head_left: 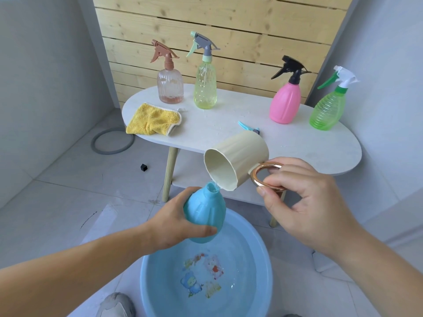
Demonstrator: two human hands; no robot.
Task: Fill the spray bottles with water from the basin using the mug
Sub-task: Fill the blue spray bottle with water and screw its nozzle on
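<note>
My left grip clasps the uncapped blue plastic bottle over the basin while my right grip tips the cream mug into it; four capped bottles wait on the surface, fill unclear.

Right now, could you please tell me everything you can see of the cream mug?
The cream mug looks like smooth matte plastic, with a shiny rose-gold ring handle. It is tipped steeply on its side, mouth facing the camera and down. The right hand holds it by the handle. Its lower lip sits at the open neck of the blue bottle, held by the left hand above the basin. A little water shows at the lip; the inside looks nearly empty.
</note>
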